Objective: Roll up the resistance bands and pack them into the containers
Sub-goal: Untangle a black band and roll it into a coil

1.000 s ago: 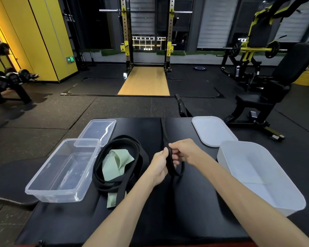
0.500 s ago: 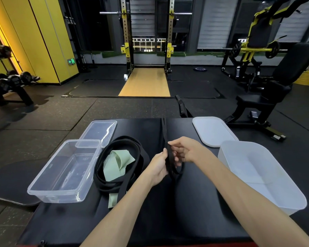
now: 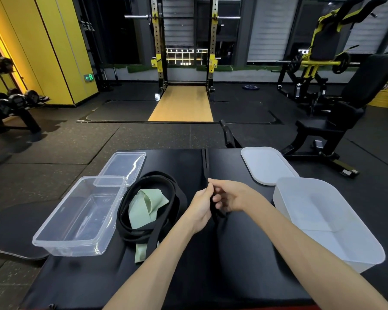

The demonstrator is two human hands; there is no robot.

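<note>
Where the left grip (image 3: 201, 206) and right grip (image 3: 231, 195) meet, both clench round a black resistance band (image 3: 207, 166); its free length runs beyond them. Clear container (image 3: 81, 248) lies left, white tub (image 3: 318, 211) right.

Black padded table (image 3: 233, 253), gym floor beyond. Centre: left hand (image 3: 201, 209) and right hand (image 3: 231, 195) meet, both gripping narrow black band (image 3: 206, 166); band runs straight from fingers toward table's far edge. Left of hands: coil of black bands (image 3: 152, 233) ringing pale green band (image 3: 148, 204). Further left: clear container (image 3: 72, 248), clear lid (image 3: 123, 164) just behind. Right: white container (image 3: 323, 211), white lid (image 3: 267, 164) behind it.
</note>
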